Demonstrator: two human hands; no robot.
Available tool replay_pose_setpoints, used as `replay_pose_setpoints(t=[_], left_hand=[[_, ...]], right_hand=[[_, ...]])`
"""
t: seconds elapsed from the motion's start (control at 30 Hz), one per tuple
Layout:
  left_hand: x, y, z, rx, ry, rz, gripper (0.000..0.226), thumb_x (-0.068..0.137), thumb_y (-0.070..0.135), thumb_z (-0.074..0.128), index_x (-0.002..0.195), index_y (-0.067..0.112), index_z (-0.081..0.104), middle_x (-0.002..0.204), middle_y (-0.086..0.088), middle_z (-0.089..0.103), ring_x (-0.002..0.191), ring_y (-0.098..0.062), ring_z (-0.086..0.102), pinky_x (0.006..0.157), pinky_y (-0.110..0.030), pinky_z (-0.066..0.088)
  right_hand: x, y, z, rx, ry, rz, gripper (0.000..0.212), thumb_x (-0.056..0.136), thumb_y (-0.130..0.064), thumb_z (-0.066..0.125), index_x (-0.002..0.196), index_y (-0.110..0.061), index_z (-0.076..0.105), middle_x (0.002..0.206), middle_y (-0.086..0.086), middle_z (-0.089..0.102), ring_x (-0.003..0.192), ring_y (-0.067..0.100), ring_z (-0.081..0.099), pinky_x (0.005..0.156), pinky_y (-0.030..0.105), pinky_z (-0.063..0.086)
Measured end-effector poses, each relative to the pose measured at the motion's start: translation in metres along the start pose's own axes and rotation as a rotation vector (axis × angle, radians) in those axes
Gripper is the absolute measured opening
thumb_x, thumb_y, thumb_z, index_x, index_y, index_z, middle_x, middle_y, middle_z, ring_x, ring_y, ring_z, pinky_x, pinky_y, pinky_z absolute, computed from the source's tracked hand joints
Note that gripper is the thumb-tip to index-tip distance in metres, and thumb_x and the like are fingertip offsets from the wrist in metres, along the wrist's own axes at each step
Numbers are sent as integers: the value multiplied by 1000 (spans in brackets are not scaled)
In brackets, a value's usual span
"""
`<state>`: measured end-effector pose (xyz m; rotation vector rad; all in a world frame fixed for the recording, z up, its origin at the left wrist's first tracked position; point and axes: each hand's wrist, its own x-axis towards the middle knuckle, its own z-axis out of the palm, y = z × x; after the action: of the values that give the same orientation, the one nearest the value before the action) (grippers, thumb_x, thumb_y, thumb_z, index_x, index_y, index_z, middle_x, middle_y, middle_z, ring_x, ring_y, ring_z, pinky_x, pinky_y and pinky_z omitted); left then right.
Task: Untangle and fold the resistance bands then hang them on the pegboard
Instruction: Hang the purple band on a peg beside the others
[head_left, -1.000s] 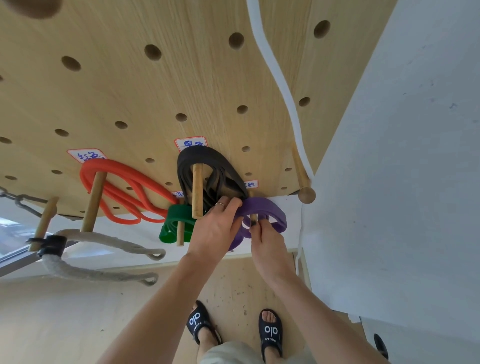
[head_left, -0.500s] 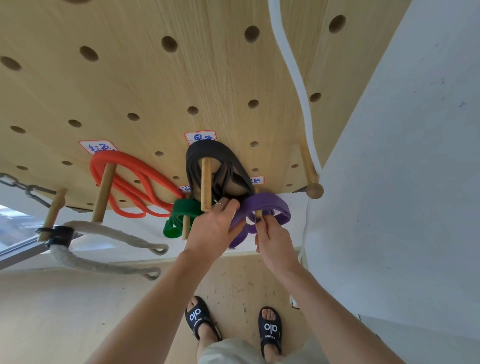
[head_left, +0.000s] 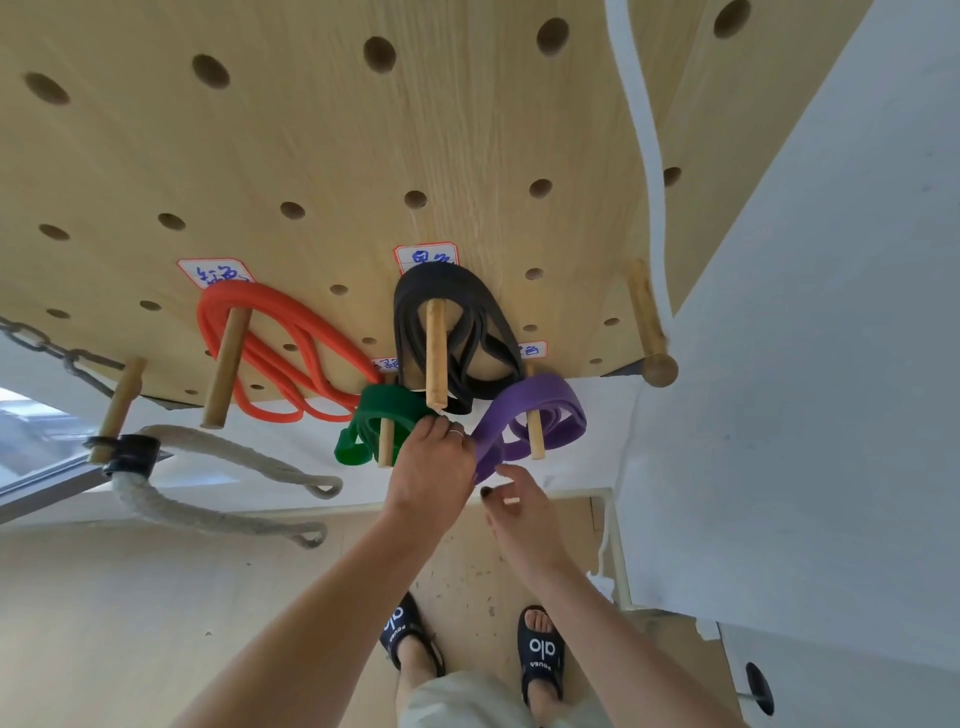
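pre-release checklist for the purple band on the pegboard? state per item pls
1. Purple band looped over its peg: ok.
2. Right hand off the band: ok, fingers relaxed below it.
3. Left hand grip on the band's lower tail: cannot tell, fingers hidden.
4. Purple band's fold tidy: not ok, one tail hangs lower left.
5. Green band on its peg: ok.
6. Black band and red band hung: ok.

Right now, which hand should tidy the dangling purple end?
Probably the left hand: it already touches the purple band where the loose end hangs. The right hand is open, just below, touching nothing.
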<state>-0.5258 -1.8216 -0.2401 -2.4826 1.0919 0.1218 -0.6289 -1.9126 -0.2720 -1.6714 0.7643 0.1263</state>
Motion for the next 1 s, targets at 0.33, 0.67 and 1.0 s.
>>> replay_pose_setpoints(t=[0.33,0.67,1.0], left_hand=[[32,5,-4,35,-113,-54,21,99,22,55,120,22,59,113,0,70,115,-23,60,97,-35,39],[37,9,12,-53,-91,-45,24,99,26,56,123,23,54,110,-2,72,114,-26,61,97,-37,46],[42,13,29,-165,-105,-110,35,105,48,36,120,17,41,96,-4,70,96,-27,65,94,-39,44]], right_hand=[[34,-15,-2,56,9,-6,39,90,-3,60,116,-31,55,110,-13,65,82,-2,66,79,17,48],[43,-15,-2,118,50,34,34,89,3,58,105,-27,59,92,-17,65,87,15,66,76,17,50],[48,-8,3,176,60,52,39,88,5,54,111,-25,61,107,-3,71,93,14,67,82,24,54]])
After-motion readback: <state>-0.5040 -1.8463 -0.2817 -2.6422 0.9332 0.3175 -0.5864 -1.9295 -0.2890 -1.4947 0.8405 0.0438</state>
